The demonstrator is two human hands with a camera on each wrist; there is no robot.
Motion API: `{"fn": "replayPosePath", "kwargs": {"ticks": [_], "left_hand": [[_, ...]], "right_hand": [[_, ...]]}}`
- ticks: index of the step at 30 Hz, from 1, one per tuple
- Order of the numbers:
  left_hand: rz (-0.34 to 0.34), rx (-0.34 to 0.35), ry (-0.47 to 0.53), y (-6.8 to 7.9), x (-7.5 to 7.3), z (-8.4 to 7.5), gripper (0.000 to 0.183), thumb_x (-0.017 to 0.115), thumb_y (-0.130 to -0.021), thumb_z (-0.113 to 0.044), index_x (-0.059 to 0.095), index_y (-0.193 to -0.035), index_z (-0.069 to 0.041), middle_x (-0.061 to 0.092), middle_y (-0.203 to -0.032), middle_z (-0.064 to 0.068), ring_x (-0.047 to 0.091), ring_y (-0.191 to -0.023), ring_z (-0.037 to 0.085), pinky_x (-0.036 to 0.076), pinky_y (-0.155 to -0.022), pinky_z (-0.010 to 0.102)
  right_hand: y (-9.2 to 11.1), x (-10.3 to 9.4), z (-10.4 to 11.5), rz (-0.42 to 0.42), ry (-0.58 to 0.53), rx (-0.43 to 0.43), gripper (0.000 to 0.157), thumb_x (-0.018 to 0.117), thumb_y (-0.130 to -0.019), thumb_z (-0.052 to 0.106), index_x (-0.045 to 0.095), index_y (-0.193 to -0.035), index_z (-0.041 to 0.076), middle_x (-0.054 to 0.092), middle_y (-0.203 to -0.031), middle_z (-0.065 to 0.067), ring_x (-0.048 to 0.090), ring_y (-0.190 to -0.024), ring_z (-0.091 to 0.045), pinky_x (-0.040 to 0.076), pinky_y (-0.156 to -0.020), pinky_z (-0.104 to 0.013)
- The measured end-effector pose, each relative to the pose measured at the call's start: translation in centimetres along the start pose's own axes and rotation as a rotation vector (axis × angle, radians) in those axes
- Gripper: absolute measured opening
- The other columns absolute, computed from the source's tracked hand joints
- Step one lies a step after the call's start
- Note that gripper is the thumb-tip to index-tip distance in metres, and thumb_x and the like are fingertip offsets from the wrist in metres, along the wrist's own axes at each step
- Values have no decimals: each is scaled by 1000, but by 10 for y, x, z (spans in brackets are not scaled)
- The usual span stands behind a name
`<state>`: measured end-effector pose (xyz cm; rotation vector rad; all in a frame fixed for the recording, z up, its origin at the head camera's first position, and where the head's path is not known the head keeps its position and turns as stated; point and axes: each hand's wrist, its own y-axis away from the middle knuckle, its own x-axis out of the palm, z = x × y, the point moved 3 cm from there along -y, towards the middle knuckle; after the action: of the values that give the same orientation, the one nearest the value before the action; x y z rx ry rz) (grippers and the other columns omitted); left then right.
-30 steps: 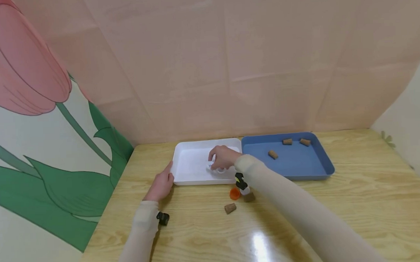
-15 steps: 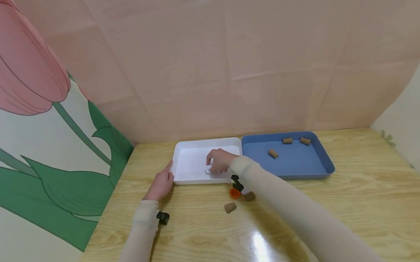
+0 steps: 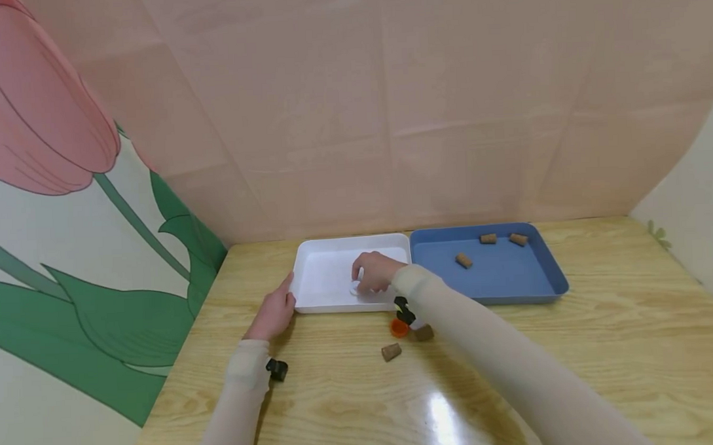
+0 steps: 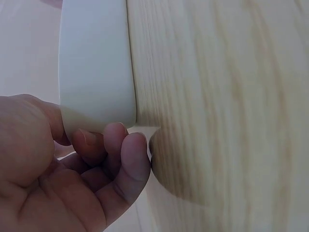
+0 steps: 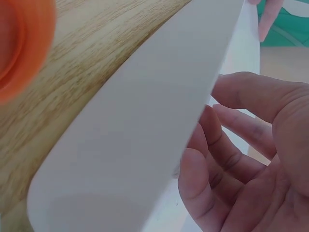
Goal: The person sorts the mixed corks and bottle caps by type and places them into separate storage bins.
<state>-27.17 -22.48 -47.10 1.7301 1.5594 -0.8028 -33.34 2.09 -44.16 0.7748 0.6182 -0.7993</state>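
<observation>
My left hand is at the near left corner of a white tray, its fingers curled against the wall. In the left wrist view, the left hand's fingers meet the tray wall at its rounded end. My right hand reaches down into the tray's right half, fingers bent beside a small white round piece. In the right wrist view, the tray wall hides part of the right hand, so whether it pinches anything is unclear.
A blue tray with cork stoppers adjoins on the right. In front lie an orange cap, another cork stopper and a brown piece with something white, partly behind the right wrist. The wooden table meets a draped wall.
Between one second and half a second ago, my right hand shifted slightly left and lower in the white tray, covering more of the white pieces. Since then it has hardly moved. My left hand stays put.
</observation>
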Motion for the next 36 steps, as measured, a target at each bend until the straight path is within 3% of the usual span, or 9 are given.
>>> {"fn": "replayPosePath", "kwargs": {"ticks": [2,6,9,12,15,19,26,33,36], "left_hand": [[1,2,3,0,0,0,55,36,-106,-13,23,-159,-6,56,-134,23,46,-53,18,45,-56,31],[-1,4,11,1,-1,-1,55,36,-106,-13,23,-159,-5,62,-111,21,46,-50,17,45,-54,31],[-1,-3,11,1,-1,-1,55,36,-106,-13,23,-159,-6,60,-90,16,46,-50,16,45,-53,31],[-4,-2,-3,1,-1,-1,55,37,-106,-12,23,-159,-6,58,-85,16,47,-51,17,45,-54,30],[-8,14,-21,1,-1,-2,55,37,-106,-12,24,-159,-4,63,-107,22,46,-54,18,44,-57,31],[1,13,-23,0,0,-2,55,37,-106,-13,23,-159,-4,55,-135,23,46,-57,18,44,-60,31],[15,-10,10,0,2,-2,56,36,-106,-13,21,-160,-7,61,-107,21,47,-52,18,46,-55,31],[10,-12,-8,-1,3,-4,55,36,-107,-14,22,-160,-6,61,-118,22,47,-54,18,46,-57,31],[12,-13,-19,-2,3,-4,55,36,-107,-14,21,-160,-6,57,-133,23,47,-57,19,45,-60,31]], "right_hand": [[2,-1,-1,-4,-4,-18,24,76,-90,20,69,-111,12,63,-81,-6,54,-63,-17,52,-61,-29],[8,-5,-2,-27,-19,-68,27,76,-89,20,69,-114,10,64,-73,-7,52,-58,-15,52,-58,-30],[15,-8,-1,-48,-29,-127,30,76,-89,18,68,-116,8,68,-78,-8,55,-59,-15,52,-57,-30],[24,-10,-2,-58,-52,-187,31,74,-90,17,68,-119,6,69,-83,-8,60,-63,-18,53,-58,-30],[36,-10,-6,-66,-79,-238,32,72,-91,17,68,-121,6,69,-86,-5,63,-66,-22,53,-57,-31],[55,-9,-13,-74,-98,-291,31,72,-92,18,68,-120,6,67,-84,-1,65,-67,-25,53,-57,-32],[96,-3,-34,-92,-117,-364,21,71,-91,16,71,-112,11,65,-81,3,60,-71,-16,52,-65,-31],[126,6,-63,-102,-188,-421,19,68,-92,10,71,-109,3,64,-77,3,58,-70,-14,50,-64,-27],[134,9,-77,-106,-204,-436,20,68,-92,10,71,-111,2,64,-78,3,58,-71,-12,51,-66,-27]]}}
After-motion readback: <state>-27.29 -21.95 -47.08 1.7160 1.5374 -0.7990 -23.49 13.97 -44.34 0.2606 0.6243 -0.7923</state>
